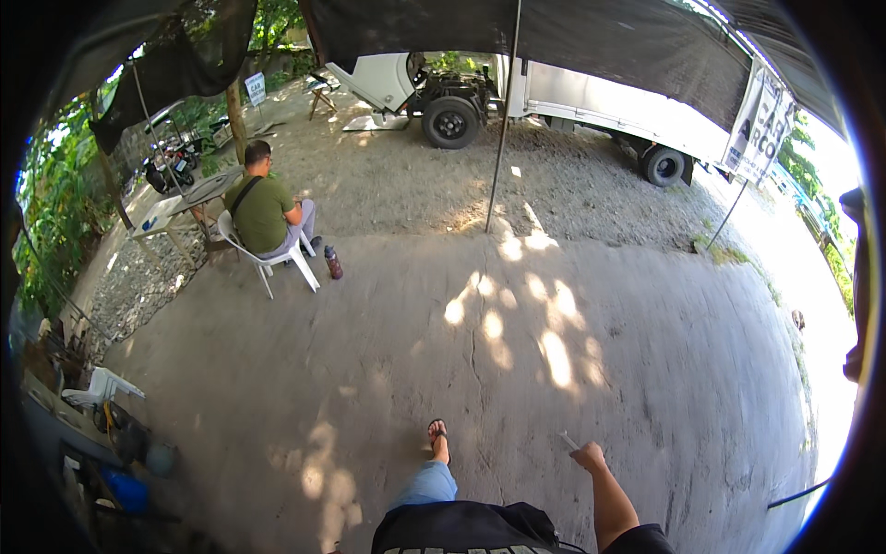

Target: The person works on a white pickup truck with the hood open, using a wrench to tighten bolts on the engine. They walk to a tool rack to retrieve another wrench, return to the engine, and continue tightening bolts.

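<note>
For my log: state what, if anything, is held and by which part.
The right hand holds a thin tool, kind unclear, by one end; the other sticks out. The left hand is out of view.

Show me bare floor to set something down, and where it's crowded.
Bare concrete lies right of the right grip, which holds a thin pale object, and between the bottle and the sandaled foot. Crowded: lower left, with clutter, and around the seated person, chair and table.
</note>
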{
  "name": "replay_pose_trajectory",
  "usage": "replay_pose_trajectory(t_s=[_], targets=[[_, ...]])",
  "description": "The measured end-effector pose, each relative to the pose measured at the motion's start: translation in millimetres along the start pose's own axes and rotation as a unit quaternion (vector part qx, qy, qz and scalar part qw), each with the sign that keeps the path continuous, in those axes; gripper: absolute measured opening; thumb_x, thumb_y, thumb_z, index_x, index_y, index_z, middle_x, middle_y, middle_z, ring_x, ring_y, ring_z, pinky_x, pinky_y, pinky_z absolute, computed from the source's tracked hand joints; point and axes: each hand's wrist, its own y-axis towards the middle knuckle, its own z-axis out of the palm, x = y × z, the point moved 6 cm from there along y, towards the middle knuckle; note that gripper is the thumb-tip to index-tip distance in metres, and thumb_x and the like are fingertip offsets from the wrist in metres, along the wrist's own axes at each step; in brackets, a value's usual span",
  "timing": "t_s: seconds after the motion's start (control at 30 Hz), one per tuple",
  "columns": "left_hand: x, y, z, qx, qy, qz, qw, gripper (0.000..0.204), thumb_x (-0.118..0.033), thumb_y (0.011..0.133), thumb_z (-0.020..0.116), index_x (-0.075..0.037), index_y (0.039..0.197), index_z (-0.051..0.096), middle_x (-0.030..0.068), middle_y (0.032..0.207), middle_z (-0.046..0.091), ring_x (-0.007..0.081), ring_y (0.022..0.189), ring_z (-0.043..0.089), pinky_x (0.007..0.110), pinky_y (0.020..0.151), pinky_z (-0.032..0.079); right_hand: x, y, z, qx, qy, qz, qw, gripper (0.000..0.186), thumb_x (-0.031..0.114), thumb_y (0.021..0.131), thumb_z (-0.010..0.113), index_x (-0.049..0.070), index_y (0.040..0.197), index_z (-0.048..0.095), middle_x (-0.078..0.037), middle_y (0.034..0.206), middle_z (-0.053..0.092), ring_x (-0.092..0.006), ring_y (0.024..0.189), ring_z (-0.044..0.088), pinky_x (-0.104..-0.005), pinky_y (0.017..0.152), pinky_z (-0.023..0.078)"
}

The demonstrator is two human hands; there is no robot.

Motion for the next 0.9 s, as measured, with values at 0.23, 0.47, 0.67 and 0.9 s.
replay_pose_trajectory(t_s=[0.23,0.47,0.67,0.9], targets=[[-237.3,72.7,-0.1,-0.006,0.029,0.082,0.996,0.038,-0.03,0.086,0.059,0.005,0.095,0.071,0.0201,0.09,0.071,0.0334,0.084,0.069,0.045,0.075,0.051,235.1,100.6,-99.8,-0.048,-0.006,-0.111,0.993,0.044,0.037,0.076,0.081,0.001,0.1,0.074,-0.018,0.097,0.072,-0.0316,0.092,0.069,-0.0409,0.08,0.055],[-695.4,44.3,-41.8,-0.03,0.03,0.301,0.953,0.05,-0.045,0.089,0.062,0.003,0.097,0.07,0.0229,0.092,0.07,0.0353,0.087,0.068,0.045,0.076,0.051,410.4,203.1,-226.7,-0.07,0.062,-0.167,0.982,0.045,0.038,0.077,0.077,0.001,0.1,0.073,-0.023,0.098,0.071,-0.0359,0.093,0.069,-0.0444,0.082,0.054],[-955.1,11.1,-75.0,-0.057,-0.025,0.429,0.901,0.052,-0.048,0.095,0.054,0.003,0.101,0.068,0.0238,0.098,0.069,0.0365,0.096,0.066,0.045,0.08,0.05,609.9,289.9,-322.7,-0.113,0.143,-0.317,0.931,0.041,0.035,0.08,0.075,-0.004,0.091,0.072,-0.023,0.076,0.069,-0.0332,0.072,0.069,-0.0417,0.067,0.052],[-928.4,145.7,-45.4,-0.015,-0.049,0.187,0.981,0.034,-0.035,0.094,0.055,-0.008,0.098,0.075,0.0181,0.094,0.071,0.0334,0.09,0.068,0.044,0.079,0.051,941.7,319.8,-432.5,-0.174,0.146,-0.5,0.836,0.039,0.034,0.085,0.07,-0.005,0.091,0.07,-0.02,0.072,0.066,-0.0268,0.065,0.064,-0.0392,0.063,0.049]])
